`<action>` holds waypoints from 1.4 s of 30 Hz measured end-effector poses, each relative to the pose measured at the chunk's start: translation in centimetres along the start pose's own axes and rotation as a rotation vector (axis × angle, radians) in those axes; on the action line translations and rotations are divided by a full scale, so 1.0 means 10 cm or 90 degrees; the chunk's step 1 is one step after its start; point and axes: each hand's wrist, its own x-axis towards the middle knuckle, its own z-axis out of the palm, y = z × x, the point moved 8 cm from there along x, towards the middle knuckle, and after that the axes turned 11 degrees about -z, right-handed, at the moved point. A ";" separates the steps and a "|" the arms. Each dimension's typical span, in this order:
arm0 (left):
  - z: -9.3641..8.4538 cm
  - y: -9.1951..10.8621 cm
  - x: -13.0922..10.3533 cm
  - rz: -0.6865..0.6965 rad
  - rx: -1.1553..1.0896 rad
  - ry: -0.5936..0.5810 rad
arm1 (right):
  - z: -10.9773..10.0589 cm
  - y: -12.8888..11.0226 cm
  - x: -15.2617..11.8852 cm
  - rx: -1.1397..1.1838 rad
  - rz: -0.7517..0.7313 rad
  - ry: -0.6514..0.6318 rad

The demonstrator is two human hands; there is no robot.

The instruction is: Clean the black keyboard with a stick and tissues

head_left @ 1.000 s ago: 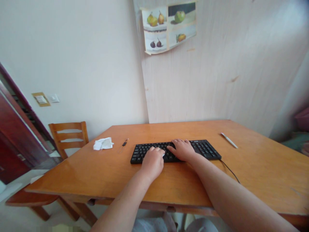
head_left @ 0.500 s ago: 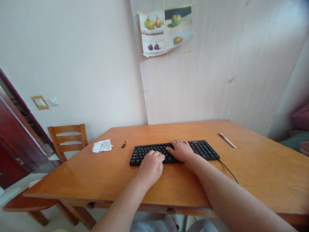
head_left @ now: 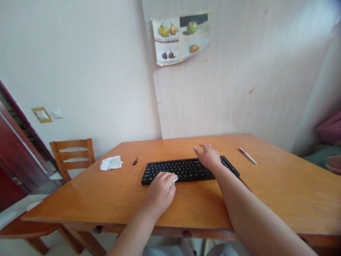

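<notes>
A black keyboard [head_left: 186,170] with a cable at its right end lies on the wooden table [head_left: 197,209]. At its front left edge, my left hand [head_left: 162,187] is closed around a small white wad that looks like tissue [head_left: 173,180]; most of the wad is hidden by the fingers. My right hand [head_left: 209,156] is over the right part of the keyboard, its fingers apart and reaching past the back edge. Nothing shows in it. The wrist and forearm cover some of the keys on that side.
Crumpled white tissue [head_left: 111,163] lies at the table's left, beside a small black item with thin clear ends [head_left: 135,162]. A white pen [head_left: 248,155] rests on the right. A wooden chair [head_left: 73,156] stands beyond the left edge; a fruit print [head_left: 181,39] hangs on the wall.
My right hand has lifted off the middle keys and shifted right and away from me, fingers spreading. The left hand has drawn slightly back toward me, showing more of the white wad.
</notes>
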 end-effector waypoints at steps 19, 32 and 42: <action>0.13 0.05 -0.03 0.001 0.100 -0.086 | 0.22 1.11 0.12 0.091 0.198 -0.015; -0.02 -0.30 0.06 -0.113 0.031 0.028 | 0.27 0.88 0.11 0.042 0.151 -0.064; 0.03 -0.52 0.68 -0.157 0.002 0.008 | 0.18 1.17 0.03 0.029 0.240 -0.097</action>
